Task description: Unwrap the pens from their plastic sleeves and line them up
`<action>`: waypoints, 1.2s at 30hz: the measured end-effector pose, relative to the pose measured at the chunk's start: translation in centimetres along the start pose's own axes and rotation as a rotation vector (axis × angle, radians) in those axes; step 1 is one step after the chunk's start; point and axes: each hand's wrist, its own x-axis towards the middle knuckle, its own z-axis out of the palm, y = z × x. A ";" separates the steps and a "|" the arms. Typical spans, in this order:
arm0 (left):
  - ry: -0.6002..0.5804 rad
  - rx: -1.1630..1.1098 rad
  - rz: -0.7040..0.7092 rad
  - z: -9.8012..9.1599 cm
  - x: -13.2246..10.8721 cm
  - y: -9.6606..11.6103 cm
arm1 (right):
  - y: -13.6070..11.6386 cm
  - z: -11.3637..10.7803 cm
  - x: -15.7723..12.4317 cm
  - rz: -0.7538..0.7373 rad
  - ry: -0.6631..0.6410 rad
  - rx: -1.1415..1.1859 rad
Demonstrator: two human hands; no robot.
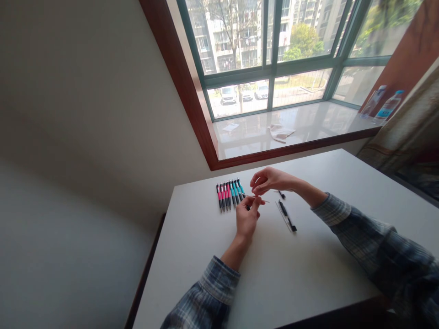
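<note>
My left hand (pixel 247 219) pinches a thin, pale pen refill (pixel 265 200), which lies nearly level across the fingertips. Just above it, my right hand (pixel 270 179) has thumb and fingers drawn together close to the refill; whatever they grip is too small to make out. On the table to the right lie a black pen barrel (pixel 287 215) and, alongside it, a thin pale rod (pixel 281 216). A short black pen part (pixel 281 195) rests below my right wrist. Left of my hands is a row of pens, several pink-and-black (pixel 224 195) and several teal-and-black (pixel 234 192), partly covered by my left hand.
The white table (pixel 295 269) meets a wall (pixel 103 137) at the left. Behind it, a window sill (pixel 308 125) with a red-brown frame carries a crumpled cloth (pixel 280 133), a paper (pixel 230 127) and plastic bottles (pixel 390 106). A curtain (pixel 394 132) hangs at the right.
</note>
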 end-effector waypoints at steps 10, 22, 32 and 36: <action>-0.100 -0.022 0.012 0.0 0.1 -0.2 | -1.0 -1.3 -0.8 -0.017 -0.026 -0.120; -0.180 0.115 0.053 -0.6 0.1 -1.1 | -3.3 -2.4 -2.3 -0.355 0.211 -0.253; -0.186 0.101 0.052 -0.9 0.3 -1.4 | -3.7 -1.5 -2.4 -0.384 0.106 -0.340; -0.192 0.097 0.055 -0.9 0.3 -1.4 | -3.9 -1.4 -2.6 -0.381 0.113 -0.365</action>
